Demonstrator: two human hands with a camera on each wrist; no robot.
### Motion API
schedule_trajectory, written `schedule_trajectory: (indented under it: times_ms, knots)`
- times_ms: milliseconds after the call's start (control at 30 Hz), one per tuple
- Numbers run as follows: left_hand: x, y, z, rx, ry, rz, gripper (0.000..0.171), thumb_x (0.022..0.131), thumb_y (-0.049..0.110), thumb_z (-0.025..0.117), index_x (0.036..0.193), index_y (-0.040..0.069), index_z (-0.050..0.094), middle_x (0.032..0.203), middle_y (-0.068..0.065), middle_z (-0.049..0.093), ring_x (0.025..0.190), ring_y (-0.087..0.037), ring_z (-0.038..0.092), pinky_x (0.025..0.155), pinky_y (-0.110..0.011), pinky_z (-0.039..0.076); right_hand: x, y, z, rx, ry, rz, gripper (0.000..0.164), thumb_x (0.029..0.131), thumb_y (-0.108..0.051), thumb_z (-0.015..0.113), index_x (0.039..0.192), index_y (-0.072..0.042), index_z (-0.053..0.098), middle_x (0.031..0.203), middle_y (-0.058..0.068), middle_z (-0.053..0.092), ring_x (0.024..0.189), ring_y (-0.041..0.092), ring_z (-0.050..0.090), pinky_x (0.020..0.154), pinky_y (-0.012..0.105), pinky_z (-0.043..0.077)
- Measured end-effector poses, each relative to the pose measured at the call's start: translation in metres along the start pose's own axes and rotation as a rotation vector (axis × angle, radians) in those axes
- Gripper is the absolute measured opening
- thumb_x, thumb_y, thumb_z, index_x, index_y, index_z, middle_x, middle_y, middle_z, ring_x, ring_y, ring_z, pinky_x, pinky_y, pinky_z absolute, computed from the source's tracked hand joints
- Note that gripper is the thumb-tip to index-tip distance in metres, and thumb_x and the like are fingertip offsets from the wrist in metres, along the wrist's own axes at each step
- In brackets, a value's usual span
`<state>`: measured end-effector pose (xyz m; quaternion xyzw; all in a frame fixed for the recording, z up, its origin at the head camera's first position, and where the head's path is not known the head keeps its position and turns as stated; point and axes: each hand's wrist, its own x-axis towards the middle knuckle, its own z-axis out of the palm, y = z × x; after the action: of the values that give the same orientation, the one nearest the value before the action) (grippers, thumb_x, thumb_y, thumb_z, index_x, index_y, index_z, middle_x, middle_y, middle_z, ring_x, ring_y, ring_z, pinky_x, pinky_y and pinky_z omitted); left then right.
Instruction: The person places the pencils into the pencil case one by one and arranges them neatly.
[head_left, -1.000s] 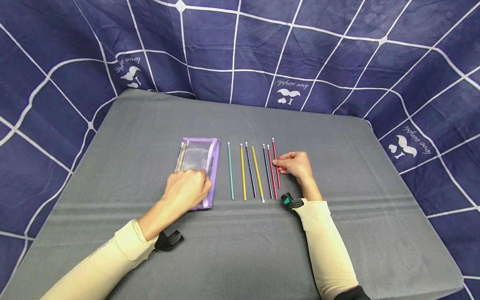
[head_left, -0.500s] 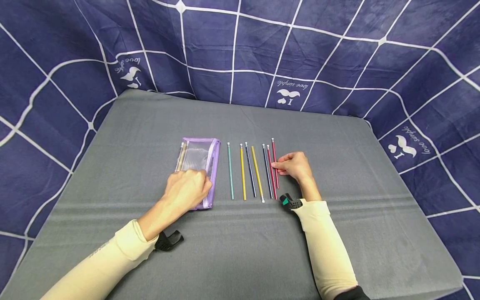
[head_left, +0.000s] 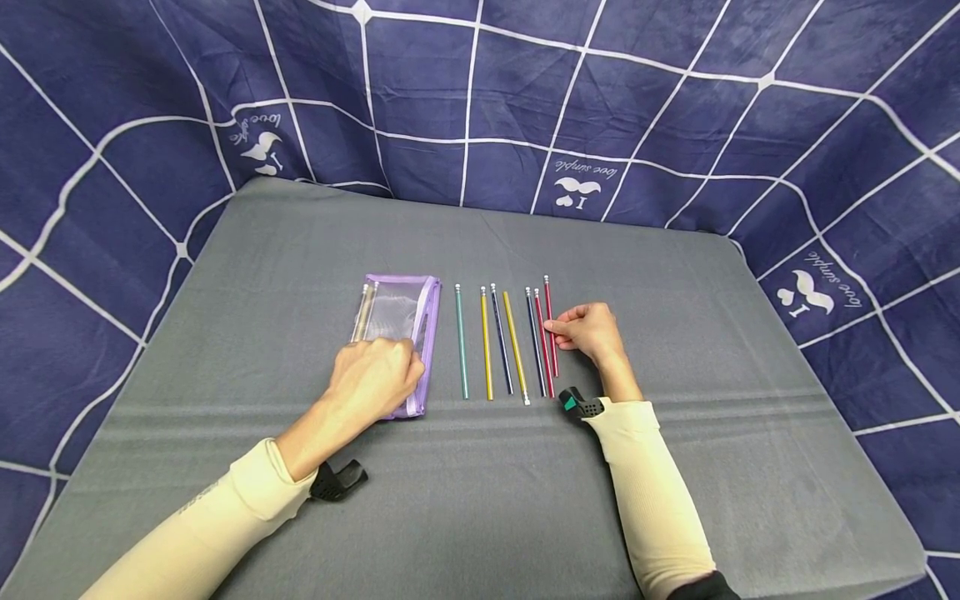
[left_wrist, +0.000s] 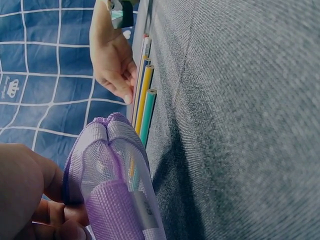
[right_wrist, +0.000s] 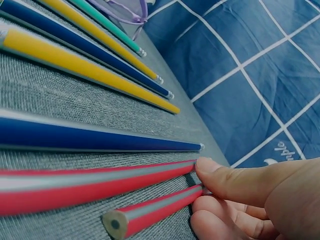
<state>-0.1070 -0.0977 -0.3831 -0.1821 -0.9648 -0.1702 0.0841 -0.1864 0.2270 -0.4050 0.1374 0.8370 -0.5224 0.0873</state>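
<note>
My left hand (head_left: 375,375) grips a purple zip pencil pouch (head_left: 397,302) by its near half; pale pencils (head_left: 365,310) show through its clear mesh. In the left wrist view, thumb and fingers hold the pouch (left_wrist: 114,210) at its zipped edge. My right hand (head_left: 594,329) pinches the rightmost red pencil (head_left: 548,297) between thumb and fingers. Its blunt, unsharpened end (right_wrist: 116,224) points toward the right wrist camera. Just left lies a second red pencil (right_wrist: 90,189), its far part close by the thumb tip. A dark blue pencil (head_left: 534,333) lies beside that one.
Between pouch and red pencils lie a teal pencil (head_left: 461,346), two yellow pencils (head_left: 486,346) and another dark blue pencil (head_left: 501,342), roughly parallel. They rest on a grey cloth-covered table (head_left: 480,500). A blue checked curtain (head_left: 510,92) hangs around the back and sides.
My right hand shifts very slightly left, and the near end of the rightmost red pencil swings a little toward the other red one. The left hand and pouch stay put.
</note>
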Motion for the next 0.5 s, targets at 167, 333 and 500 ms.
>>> schedule_trajectory:
  times_ms: [167, 333, 500]
  knots:
    - [0.0004, 0.0, -0.0003, -0.002, -0.013, -0.004, 0.029, 0.086, 0.017, 0.053, 0.058, 0.016, 0.044, 0.053, 0.0, 0.047, 0.048, -0.025, 0.046, 0.045, -0.05, 0.041, -0.0005, -0.0002, -0.0004, -0.005, -0.006, -0.017, 0.026, 0.082, -0.004, 0.078, 0.096, 0.012, 0.064, 0.065, 0.0, 0.066, 0.051, 0.005, 0.062, 0.054, 0.022, 0.053]
    - [0.0002, 0.0, -0.0002, 0.001, -0.016, -0.004, 0.029, 0.086, 0.018, 0.052, 0.058, 0.016, 0.044, 0.054, -0.001, 0.047, 0.048, -0.026, 0.047, 0.046, -0.05, 0.042, -0.0014, -0.0019, 0.0001, -0.047, 0.001, -0.033, 0.024, 0.082, -0.003, 0.077, 0.095, 0.012, 0.065, 0.065, 0.001, 0.066, 0.052, 0.005, 0.062, 0.054, 0.022, 0.053]
    - [0.0005, 0.0003, 0.0, 0.002, -0.016, -0.005, 0.03, 0.086, 0.018, 0.052, 0.058, 0.016, 0.044, 0.054, -0.001, 0.047, 0.048, -0.025, 0.047, 0.046, -0.05, 0.042, -0.0026, -0.0031, 0.0005, -0.131, 0.009, -0.049, 0.019, 0.082, -0.003, 0.075, 0.091, 0.011, 0.066, 0.062, 0.001, 0.064, 0.05, 0.004, 0.06, 0.053, 0.022, 0.053]
